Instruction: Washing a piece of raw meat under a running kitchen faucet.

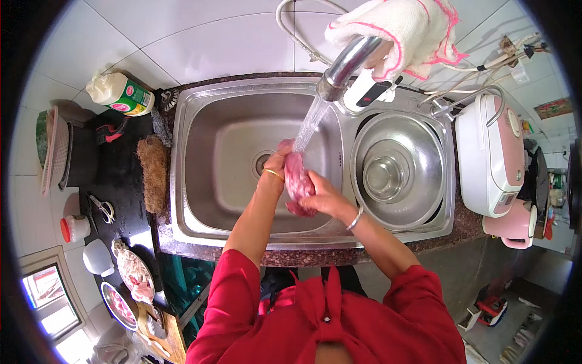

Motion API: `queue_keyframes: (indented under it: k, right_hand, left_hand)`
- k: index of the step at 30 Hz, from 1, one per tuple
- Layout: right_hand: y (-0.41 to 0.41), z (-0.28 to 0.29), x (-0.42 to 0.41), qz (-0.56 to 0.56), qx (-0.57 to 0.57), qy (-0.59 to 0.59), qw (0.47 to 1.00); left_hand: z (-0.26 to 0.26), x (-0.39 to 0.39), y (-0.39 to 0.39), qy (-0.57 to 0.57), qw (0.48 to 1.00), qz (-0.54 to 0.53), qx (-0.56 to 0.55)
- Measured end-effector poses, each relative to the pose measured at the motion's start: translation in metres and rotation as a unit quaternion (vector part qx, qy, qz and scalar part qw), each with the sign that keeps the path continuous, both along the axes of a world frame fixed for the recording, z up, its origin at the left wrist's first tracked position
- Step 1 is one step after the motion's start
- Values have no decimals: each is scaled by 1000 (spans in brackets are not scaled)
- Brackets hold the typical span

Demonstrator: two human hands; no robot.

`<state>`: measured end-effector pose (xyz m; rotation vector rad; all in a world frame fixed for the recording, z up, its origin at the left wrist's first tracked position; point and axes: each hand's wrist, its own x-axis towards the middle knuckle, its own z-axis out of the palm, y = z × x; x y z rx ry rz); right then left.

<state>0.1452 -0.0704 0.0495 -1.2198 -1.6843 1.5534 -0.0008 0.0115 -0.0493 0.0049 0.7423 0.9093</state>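
Observation:
A piece of raw red meat (298,179) is held between both hands over the stainless steel sink basin (218,118). My left hand (276,163) grips its upper end, and my right hand (323,195) holds its lower end. Water runs from the chrome faucet (338,70) onto the meat near my left hand. Beneath, the drain (262,161) is partly covered by my left hand. To the right, a metal bowl (420,150) sits in the smaller basin with a clear glass bowl (383,178) inside.
A brown scrubbing pad (153,174), scissors (107,210), a plate of raw meat (136,273), a bowl of cut meat (119,305) and a wooden cutting board (175,334) lie at left. A white-and-pink rice cooker (489,154) stands right; a cloth (409,32) drapes over the faucet.

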Motion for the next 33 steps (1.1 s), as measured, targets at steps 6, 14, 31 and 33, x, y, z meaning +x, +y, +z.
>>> queue_keyframes:
  k: [6,14,31,33]
  right_hand:
    - [7,-36,5,-132,-223,146,955]
    - [79,-41,-28,-281,-296,320,855]
    - [64,-39,-43,-294,-281,347,845]
    - [54,-33,-53,-295,-232,317,871]
  left_hand:
    - [15,13,-4,49,995,80,-35]
    - [22,13,-26,303,901,-71,302]
    - [54,11,-18,556,776,-18,297]
    - [35,6,-14,564,770,5,298]
